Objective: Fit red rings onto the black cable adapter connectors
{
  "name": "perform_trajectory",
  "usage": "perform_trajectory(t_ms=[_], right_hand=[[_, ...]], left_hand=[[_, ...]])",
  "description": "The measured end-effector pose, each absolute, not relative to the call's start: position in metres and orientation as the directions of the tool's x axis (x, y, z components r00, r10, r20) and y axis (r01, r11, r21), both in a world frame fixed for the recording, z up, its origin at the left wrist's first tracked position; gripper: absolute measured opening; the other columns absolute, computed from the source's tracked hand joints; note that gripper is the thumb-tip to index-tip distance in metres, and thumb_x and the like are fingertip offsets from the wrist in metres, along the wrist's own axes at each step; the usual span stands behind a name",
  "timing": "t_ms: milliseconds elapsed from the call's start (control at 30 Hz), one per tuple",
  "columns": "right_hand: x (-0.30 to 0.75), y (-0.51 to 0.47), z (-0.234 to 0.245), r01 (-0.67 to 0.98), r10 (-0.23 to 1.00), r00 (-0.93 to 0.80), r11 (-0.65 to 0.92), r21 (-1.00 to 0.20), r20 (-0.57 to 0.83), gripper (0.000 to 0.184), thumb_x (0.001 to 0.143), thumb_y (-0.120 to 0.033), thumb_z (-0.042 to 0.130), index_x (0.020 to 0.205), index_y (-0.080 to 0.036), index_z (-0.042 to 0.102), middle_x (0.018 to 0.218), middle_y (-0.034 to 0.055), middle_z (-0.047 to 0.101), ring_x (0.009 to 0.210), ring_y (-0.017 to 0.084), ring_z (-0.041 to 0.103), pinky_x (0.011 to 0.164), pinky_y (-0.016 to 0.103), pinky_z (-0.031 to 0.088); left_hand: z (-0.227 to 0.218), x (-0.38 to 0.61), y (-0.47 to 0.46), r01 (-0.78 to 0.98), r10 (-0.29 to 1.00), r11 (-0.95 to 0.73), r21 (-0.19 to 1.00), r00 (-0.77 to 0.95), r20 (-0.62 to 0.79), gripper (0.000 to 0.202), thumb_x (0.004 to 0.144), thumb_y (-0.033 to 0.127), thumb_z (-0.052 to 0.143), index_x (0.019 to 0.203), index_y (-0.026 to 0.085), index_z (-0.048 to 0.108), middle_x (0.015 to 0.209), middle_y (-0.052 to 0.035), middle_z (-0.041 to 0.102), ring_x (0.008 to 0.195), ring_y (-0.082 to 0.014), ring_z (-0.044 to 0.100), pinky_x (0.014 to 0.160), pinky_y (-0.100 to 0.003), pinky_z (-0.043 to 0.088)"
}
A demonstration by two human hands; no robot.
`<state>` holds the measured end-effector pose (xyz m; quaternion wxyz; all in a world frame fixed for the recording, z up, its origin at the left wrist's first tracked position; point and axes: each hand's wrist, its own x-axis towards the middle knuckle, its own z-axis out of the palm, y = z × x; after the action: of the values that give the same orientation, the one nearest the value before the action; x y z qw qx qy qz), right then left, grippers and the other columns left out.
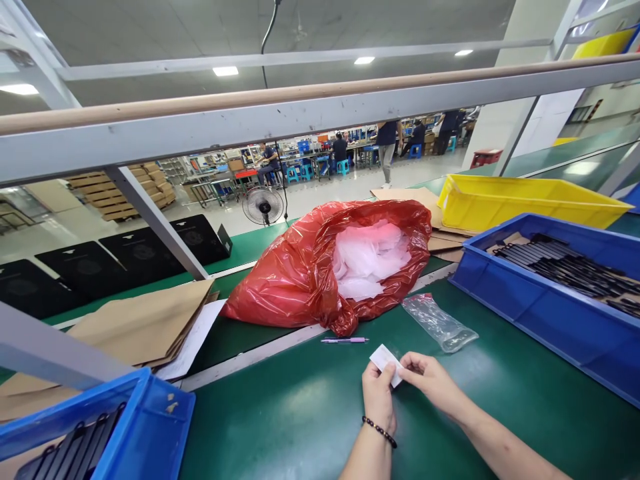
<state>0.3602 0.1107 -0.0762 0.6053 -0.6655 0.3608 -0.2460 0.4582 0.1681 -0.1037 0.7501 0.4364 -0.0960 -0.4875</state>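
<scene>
At the right edge of the green bench [300,413] stood a deep blue plastic crate [540,313] holding a loose layer of flat black plastic strips [570,263] over brown card. Behind it, towards the far right corner, sat a long yellow plastic tub [525,207]; its inside was hidden from you. At the near left corner a second blue plastic crate [145,427] held more black slotted parts [75,453]. Along the far edge, about midway, a crumpled red plastic sack [300,273] lay on its side with its mouth towards you, filled with thin whitish clear plastic bags [367,260]. One small clear plastic pouch [437,323] lay flat on the bench just in front of the sack. A slim purple pen [345,340] lay near the pouch, to its left.

You held a small white rectangular paper slip [386,361] just above the bench, near its front edge and roughly in the middle. Your left hand [379,395] had thumb and fingers closed on the slip's near edge. Your right hand [431,377] pinched its right end between thumb and forefinger. Both grips were tight on the slip, and the other fingers were curled in.

The slip's long axis ran from far left to near right. Its free corner pointed towards the pen and the sack.
</scene>
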Motion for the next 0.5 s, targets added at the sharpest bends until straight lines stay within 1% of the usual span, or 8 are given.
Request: perform_trajectory(t_ms=[67,133,167,233,300,400,433,500], right_hand=[[0.360,0.110,-0.075,-0.202,-0.785,0.612,-0.037,-0.979,-0.097,0.033,0.065,-0.047,0.062,0.059,-0.016,0.052,0.056,-0.0014,0.051,0.056,0.011,0.045,0.055,0.023,0.036],[0.358,0.107,-0.074,-0.241,-0.773,0.624,-0.056,-0.969,-0.110,0.030,0.063,-0.043,0.063,0.057,-0.016,0.051,0.053,-0.0025,0.049,0.052,0.009,0.041,0.051,0.022,0.031],[0.357,0.106,-0.073,-0.256,-0.765,0.632,-0.060,-0.965,-0.120,0.029,0.062,-0.042,0.064,0.057,-0.016,0.051,0.052,-0.0031,0.048,0.050,0.009,0.039,0.049,0.021,0.029],[0.356,0.105,-0.070,-0.260,-0.766,0.630,-0.052,-0.964,-0.129,0.027,0.060,-0.038,0.065,0.057,-0.016,0.050,0.050,-0.0042,0.045,0.049,0.008,0.036,0.049,0.021,0.027],[0.356,0.107,-0.068,-0.201,-0.803,0.587,-0.019,-0.979,-0.105,0.026,0.059,-0.037,0.064,0.057,-0.017,0.048,0.050,-0.0048,0.043,0.050,0.008,0.036,0.049,0.021,0.028],[0.359,0.114,-0.067,-0.036,-0.860,0.505,0.064,-0.997,-0.074,0.027,0.059,-0.038,0.064,0.059,-0.017,0.047,0.053,-0.0052,0.043,0.053,0.009,0.037,0.052,0.021,0.031],[0.361,0.117,-0.068,0.010,-0.865,0.495,0.092,-0.996,-0.075,0.027,0.059,-0.039,0.065,0.060,-0.017,0.047,0.054,-0.0051,0.044,0.054,0.009,0.038,0.053,0.021,0.032],[0.362,0.123,-0.070,0.048,-0.866,0.492,0.122,-0.991,-0.083,0.029,0.059,-0.041,0.066,0.062,-0.017,0.050,0.056,-0.0044,0.046,0.056,0.010,0.040,0.056,0.021,0.033]], left_hand=[[-0.103,0.461,0.168,0.621,-0.834,0.134,0.772,0.491,-0.250,0.036,0.049,0.038,0.078,0.066,0.011,0.062,0.058,0.0006,0.057,0.054,-0.0087,0.048,0.056,-0.021,0.039],[-0.103,0.464,0.169,0.554,-0.852,0.118,0.824,0.482,-0.202,0.035,0.050,0.038,0.078,0.059,0.011,0.057,0.052,0.0040,0.049,0.050,-0.0064,0.041,0.051,-0.019,0.034],[-0.103,0.466,0.169,0.511,-0.858,0.107,0.853,0.481,-0.181,0.035,0.051,0.038,0.078,0.057,0.012,0.056,0.051,0.0046,0.047,0.049,-0.0061,0.039,0.050,-0.019,0.032],[-0.106,0.469,0.168,0.435,-0.864,0.081,0.897,0.480,-0.155,0.035,0.053,0.039,0.077,0.057,0.011,0.057,0.051,0.0039,0.048,0.050,-0.0068,0.040,0.050,-0.019,0.032],[-0.110,0.471,0.167,0.387,-0.864,0.073,0.919,0.485,-0.136,0.033,0.056,0.040,0.075,0.060,0.011,0.061,0.054,0.0017,0.052,0.052,-0.0085,0.043,0.052,-0.020,0.034],[-0.115,0.471,0.165,0.380,-0.866,0.088,0.921,0.487,-0.118,0.031,0.059,0.040,0.073,0.063,0.011,0.064,0.058,-0.0008,0.057,0.057,-0.0110,0.047,0.057,-0.022,0.038],[-0.116,0.470,0.165,0.388,-0.867,0.093,0.917,0.485,-0.117,0.030,0.059,0.040,0.073,0.063,0.011,0.065,0.059,-0.0013,0.058,0.059,-0.0116,0.047,0.058,-0.022,0.039],[-0.115,0.466,0.166,0.389,-0.869,0.104,0.915,0.483,-0.106,0.030,0.058,0.041,0.073,0.062,0.012,0.065,0.060,-0.0017,0.059,0.060,-0.0123,0.048,0.059,-0.023,0.040]])
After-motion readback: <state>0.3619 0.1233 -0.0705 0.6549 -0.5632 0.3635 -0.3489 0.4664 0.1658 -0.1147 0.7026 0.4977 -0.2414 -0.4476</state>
